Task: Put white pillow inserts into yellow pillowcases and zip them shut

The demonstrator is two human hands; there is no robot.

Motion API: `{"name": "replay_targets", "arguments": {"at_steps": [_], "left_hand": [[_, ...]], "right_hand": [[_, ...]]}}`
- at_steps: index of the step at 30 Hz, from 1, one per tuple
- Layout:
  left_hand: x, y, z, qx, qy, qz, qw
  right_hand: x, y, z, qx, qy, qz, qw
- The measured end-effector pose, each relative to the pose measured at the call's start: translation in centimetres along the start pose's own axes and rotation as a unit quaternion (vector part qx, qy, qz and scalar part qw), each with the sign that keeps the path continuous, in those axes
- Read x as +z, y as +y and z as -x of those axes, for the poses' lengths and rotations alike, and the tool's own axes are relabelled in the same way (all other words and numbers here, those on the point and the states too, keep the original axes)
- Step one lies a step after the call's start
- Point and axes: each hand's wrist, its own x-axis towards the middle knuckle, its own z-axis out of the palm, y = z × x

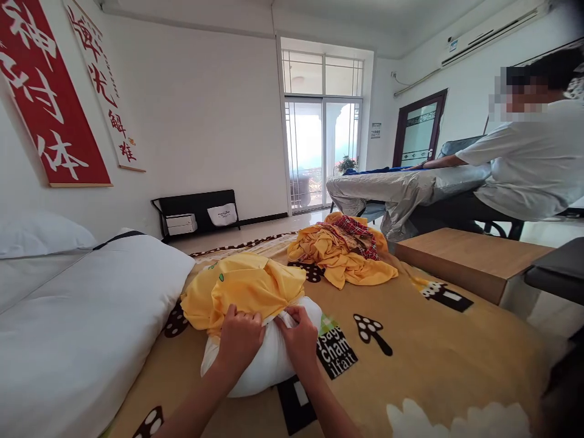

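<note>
A white pillow (260, 371) lies on a brown patterned bed sheet (420, 353), its near end bare. A yellow pillowcase (249, 283) with small green marks is bunched over the pillow's far part. My left hand (241, 334) is closed in a fist on the pillowcase's near edge. Close beside it, my right hand (300, 334) pinches the edge at the right, over the pillow. What lies inside my curled fingers is hidden.
Crumpled yellow cloth (337, 249) with a red plaid part lies farther back on the bed. At left are a large white cushion (95, 316) and a pillow (41, 234). A wooden box-like surface (474, 255) borders the right. Beyond it a person (533, 152) sits at a covered table (410, 188).
</note>
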Motion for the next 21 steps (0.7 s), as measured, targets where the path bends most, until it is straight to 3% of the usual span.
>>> {"name": "replay_targets", "arguments": {"at_steps": [2, 4, 7, 12, 16, 21], "left_hand": [[0.5, 0.1, 0.4, 0.004, 0.033, -0.011, 0.999], [0.9, 0.1, 0.8, 0.003, 0.046, -0.012, 0.999], [1.1, 0.3, 1.3, 0.002, 0.060, -0.006, 0.998], [0.7, 0.0, 1.6, 0.038, 0.100, 0.002, 0.994], [0.0, -1.6, 1.7, 0.031, 0.146, 0.000, 0.989], [-0.1, -5.7, 2.8, -0.019, 0.193, -0.031, 0.981]], "right_hand": [[-0.1, 0.7, 1.5, -0.052, 0.114, 0.004, 0.992], [-0.7, 1.5, 3.2, -0.131, 0.159, 0.040, 0.978], [-2.0, 2.7, 5.4, -0.217, 0.104, 0.100, 0.965], [-1.9, 2.8, 4.6, -0.242, 0.031, 0.115, 0.963], [0.5, -0.8, 1.5, -0.245, -0.059, 0.062, 0.966], [3.8, -6.3, -0.8, -0.231, -0.135, 0.117, 0.956]]}}
